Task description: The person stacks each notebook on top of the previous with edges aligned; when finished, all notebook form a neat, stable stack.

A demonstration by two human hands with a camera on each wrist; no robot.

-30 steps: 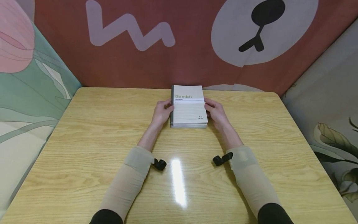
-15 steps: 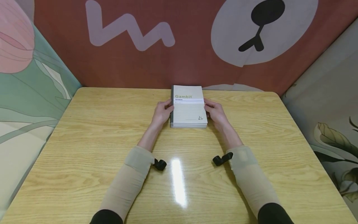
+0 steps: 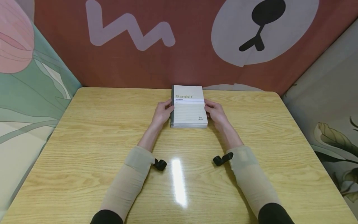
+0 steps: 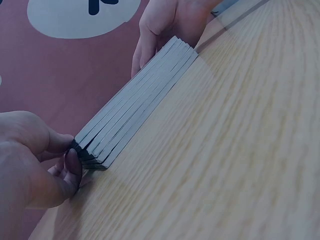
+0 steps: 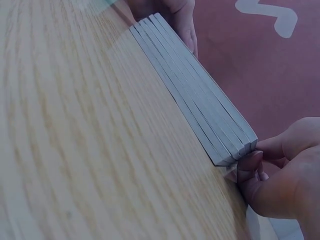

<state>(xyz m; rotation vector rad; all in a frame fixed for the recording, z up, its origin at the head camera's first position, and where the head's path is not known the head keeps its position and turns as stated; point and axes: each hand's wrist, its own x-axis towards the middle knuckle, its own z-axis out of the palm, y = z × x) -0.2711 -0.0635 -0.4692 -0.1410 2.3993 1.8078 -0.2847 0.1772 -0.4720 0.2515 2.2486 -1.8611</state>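
Note:
A neat stack of several notebooks (image 3: 188,109) lies at the back of the table, its white top cover printed "Gambit" and its spine dark. Along the spine side, my left hand (image 3: 161,112) grips the stack, thumb at the front part of the edge. My right hand (image 3: 216,112) holds the opposite side in the same way. From the left wrist, the front ends of the notebooks (image 4: 140,100) show as stacked pale layers, with my left thumb (image 4: 73,167) at the spine corner. In the right wrist view my right thumb (image 5: 248,165) touches the other corner.
The wooden table (image 3: 84,149) ends right behind the stack at a red cloth backdrop (image 3: 190,62). Patterned cloths hang at the left and right sides. A small black camera (image 3: 160,165) juts from the left cuff, another black camera (image 3: 222,159) from the right.

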